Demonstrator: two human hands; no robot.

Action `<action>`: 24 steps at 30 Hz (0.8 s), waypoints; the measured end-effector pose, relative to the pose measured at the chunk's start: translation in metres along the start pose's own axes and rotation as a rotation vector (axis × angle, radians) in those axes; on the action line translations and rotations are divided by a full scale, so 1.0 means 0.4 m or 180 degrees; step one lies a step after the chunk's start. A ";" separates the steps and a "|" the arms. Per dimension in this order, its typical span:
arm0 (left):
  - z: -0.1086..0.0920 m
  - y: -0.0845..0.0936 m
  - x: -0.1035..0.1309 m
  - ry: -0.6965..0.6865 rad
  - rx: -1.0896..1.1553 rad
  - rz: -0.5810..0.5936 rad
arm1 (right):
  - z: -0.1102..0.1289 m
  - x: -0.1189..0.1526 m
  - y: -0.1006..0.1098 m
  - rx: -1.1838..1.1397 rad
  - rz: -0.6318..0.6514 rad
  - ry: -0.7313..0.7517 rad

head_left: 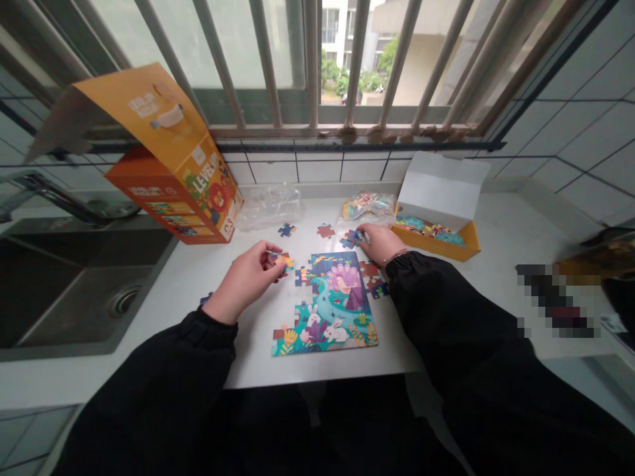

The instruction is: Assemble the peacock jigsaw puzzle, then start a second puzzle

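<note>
White countertop [253, 360] runs beneath the barred window [354, 66], an orange carton [166, 198] standing to the left. From where I stand, the part-built puzzle [342, 297] lies in front of the person, its straight side to the right, its ragged side facing the left hand [248, 277]. That hand is the nearer to the ragged side, pinching an orange-yellow piece [285, 261] between thumb and fingers. Beyond the puzzle's far right corner, the right hand [381, 243] touches a blue piece [350, 238]; whether it grips, I cannot tell.
</note>
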State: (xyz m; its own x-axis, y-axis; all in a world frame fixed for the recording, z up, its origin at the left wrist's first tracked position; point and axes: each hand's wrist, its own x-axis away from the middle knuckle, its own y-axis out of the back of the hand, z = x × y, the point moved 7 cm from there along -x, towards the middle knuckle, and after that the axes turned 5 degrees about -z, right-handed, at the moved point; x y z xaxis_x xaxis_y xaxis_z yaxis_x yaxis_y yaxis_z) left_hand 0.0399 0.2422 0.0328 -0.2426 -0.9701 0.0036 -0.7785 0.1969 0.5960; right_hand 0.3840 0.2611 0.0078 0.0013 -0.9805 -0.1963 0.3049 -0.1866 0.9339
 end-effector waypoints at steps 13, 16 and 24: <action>0.091 0.017 0.192 -0.0060 -0.0569 -0.0233 | -0.001 0.075 0.074 -0.0210 -0.0394 -0.0026; 0.106 0.024 0.205 -0.0183 -0.0589 -0.0203 | 0.031 0.181 0.121 -0.0396 -0.0661 -0.0010; 0.071 0.056 0.266 -0.0628 -0.1298 -0.0695 | 0.221 0.515 0.083 -0.0730 -0.0603 0.0030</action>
State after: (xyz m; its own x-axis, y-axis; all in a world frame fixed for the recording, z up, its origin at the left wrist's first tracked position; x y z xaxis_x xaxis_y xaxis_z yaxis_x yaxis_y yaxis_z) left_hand -0.0198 0.1475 0.0238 -0.2347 -0.9294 -0.2848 -0.5432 -0.1175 0.8313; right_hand 0.3100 0.0476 0.0247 -0.0677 -0.9287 -0.3646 0.5077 -0.3466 0.7887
